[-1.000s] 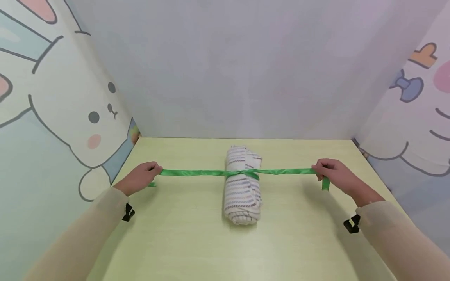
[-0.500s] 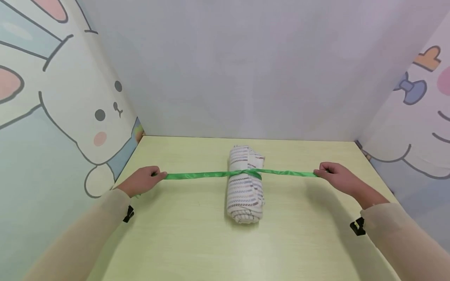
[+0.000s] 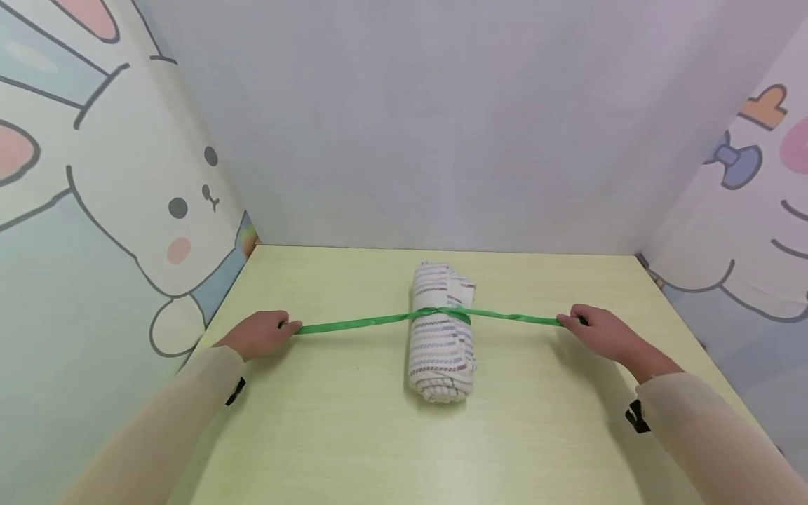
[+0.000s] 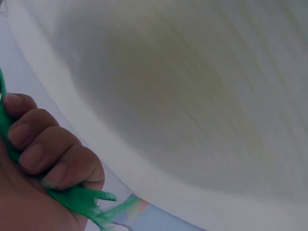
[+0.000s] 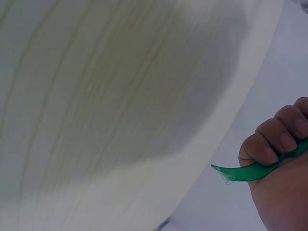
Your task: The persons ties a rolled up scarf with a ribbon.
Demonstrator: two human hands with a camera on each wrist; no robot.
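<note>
A rolled striped cloth [image 3: 438,358] lies lengthwise on the table, with a green ribbon [image 3: 353,324] wrapped round its middle and crossed in a knot on top. My left hand [image 3: 260,335] grips one end of the ribbon, out to the left of the roll. On the other side my right hand [image 3: 600,332] holds the opposite end. Both lengths run taut, sloping a little down from the knot to the hands. In the left wrist view the fingers [image 4: 57,149] curl round the ribbon and its frayed tail pokes out below. The right wrist view shows a short ribbon tail [image 5: 245,172] leaving the fist.
The pale wooden table [image 3: 353,435] meets a plain light wall [image 3: 429,126] at its back edge. Side walls with cartoon drawings [image 3: 126,189] stand close to the left and right. Black wrist cameras hang under both beige sleeves [image 3: 151,428].
Both hands have gathered the loose ribbon tails into their fists. Since half a second ago they have come lower, so the ribbon now slopes downward from the knot. The roll stays in place.
</note>
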